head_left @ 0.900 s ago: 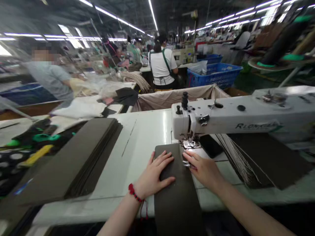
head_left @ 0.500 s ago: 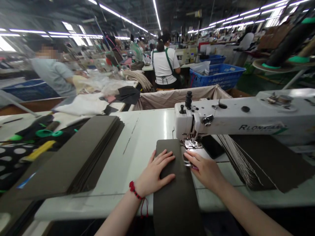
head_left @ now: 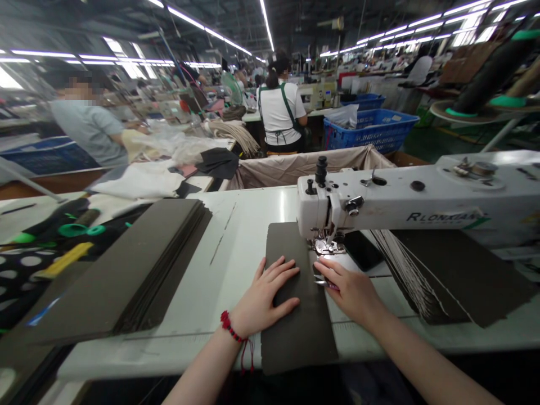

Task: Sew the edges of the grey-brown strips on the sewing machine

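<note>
A dark olive fabric panel (head_left: 295, 337) lies lengthwise on the pale table, its right edge close to the needle area of a white sewing machine (head_left: 405, 194). My left hand (head_left: 270, 292) rests on it with fingers spread flat. Small thread snips (head_left: 323, 282) with metal blades and a purplish handle sit in my right hand (head_left: 352, 289), fingers curled around them. That hand is just right of the panel, its fingertips below the presser foot (head_left: 329, 246).
A stack of olive panels (head_left: 139, 270) is on the left. More panels (head_left: 468, 275) with light cords (head_left: 409, 275) lie behind the machine arm at right. A dark flat object (head_left: 363, 250) is near the needle. Beyond are a blue crate (head_left: 371, 129) and a seated person (head_left: 280, 109).
The panel has slid forward, away from me: its far end is further up beside the machine head, and its near end now shows at the table edge. Both hands stay nearly in place.
</note>
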`<action>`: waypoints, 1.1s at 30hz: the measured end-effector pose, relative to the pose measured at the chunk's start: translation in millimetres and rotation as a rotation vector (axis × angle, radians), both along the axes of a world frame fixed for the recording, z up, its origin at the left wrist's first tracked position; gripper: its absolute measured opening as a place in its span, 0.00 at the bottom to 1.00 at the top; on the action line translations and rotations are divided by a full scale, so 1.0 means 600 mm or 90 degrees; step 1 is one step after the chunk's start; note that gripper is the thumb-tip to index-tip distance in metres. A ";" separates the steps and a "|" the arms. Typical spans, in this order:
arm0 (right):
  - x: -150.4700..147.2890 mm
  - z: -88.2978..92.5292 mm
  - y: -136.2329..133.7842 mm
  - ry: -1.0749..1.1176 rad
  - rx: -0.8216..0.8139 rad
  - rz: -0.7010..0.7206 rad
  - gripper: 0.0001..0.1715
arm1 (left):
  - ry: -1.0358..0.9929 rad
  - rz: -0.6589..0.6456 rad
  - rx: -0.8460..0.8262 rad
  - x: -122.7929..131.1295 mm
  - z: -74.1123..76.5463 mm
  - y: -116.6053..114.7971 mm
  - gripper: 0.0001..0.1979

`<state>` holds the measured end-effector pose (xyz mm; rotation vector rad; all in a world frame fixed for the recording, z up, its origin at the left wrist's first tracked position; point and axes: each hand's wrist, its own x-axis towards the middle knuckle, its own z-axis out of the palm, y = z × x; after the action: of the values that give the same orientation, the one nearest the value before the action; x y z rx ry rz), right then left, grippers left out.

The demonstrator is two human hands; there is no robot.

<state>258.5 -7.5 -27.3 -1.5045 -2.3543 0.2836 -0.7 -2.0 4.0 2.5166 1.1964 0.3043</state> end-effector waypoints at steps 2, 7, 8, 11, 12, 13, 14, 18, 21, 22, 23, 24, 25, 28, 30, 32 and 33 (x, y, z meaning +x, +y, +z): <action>0.000 0.001 0.000 0.001 0.000 0.001 0.33 | 0.003 -0.001 0.000 0.001 0.000 0.000 0.29; 0.001 -0.001 0.000 0.003 0.002 0.002 0.34 | 0.010 -0.001 -0.003 0.001 0.002 -0.001 0.28; 0.001 -0.001 0.000 0.004 0.002 0.002 0.34 | 0.010 0.000 -0.003 0.001 0.002 -0.001 0.28; 0.001 -0.001 0.000 0.006 0.001 0.003 0.34 | 0.010 0.002 -0.003 0.001 0.002 -0.001 0.28; 0.001 0.000 0.000 0.005 0.001 0.002 0.35 | 0.010 0.002 -0.002 0.001 0.002 -0.001 0.28; 0.001 0.001 -0.001 0.003 0.001 0.002 0.35 | 0.010 0.003 -0.001 0.001 0.002 -0.001 0.28; 0.001 0.001 -0.001 0.000 0.002 0.001 0.35 | 0.010 0.003 0.000 0.002 0.002 -0.001 0.28; 0.000 0.004 -0.001 -0.002 0.008 0.001 0.34 | 0.013 0.004 -0.003 0.004 0.002 -0.002 0.27; -0.001 0.005 -0.001 0.001 0.007 0.001 0.33 | 0.010 0.004 -0.004 0.004 0.003 -0.002 0.27; -0.001 0.005 -0.001 0.002 0.006 0.001 0.33 | 0.009 0.004 -0.004 0.003 0.003 -0.002 0.27; -0.001 0.005 -0.001 0.002 0.005 0.000 0.33 | 0.008 0.004 -0.003 0.003 0.003 -0.002 0.27; -0.001 0.005 0.000 0.002 0.006 -0.001 0.33 | 0.007 0.004 -0.002 0.003 0.002 -0.002 0.27; -0.001 0.004 0.000 0.001 0.006 -0.002 0.33 | 0.005 0.004 0.000 0.002 0.002 -0.002 0.27; 0.000 0.004 -0.001 -0.001 0.006 -0.004 0.35 | 0.002 0.003 0.008 0.002 0.002 -0.002 0.27; 0.000 0.004 -0.002 -0.001 0.005 -0.001 0.35 | 0.003 0.004 0.013 0.002 0.002 -0.002 0.27; 0.000 0.004 -0.002 -0.001 0.006 0.002 0.35 | 0.006 0.005 0.016 0.002 0.002 -0.001 0.28; 0.000 0.004 -0.002 -0.001 0.005 0.004 0.35 | 0.007 0.005 0.017 0.002 0.002 -0.001 0.28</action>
<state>258.2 -8.7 -25.0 -1.4944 -2.3589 0.2739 0.7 -2.5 5.0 2.5399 1.2140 0.3111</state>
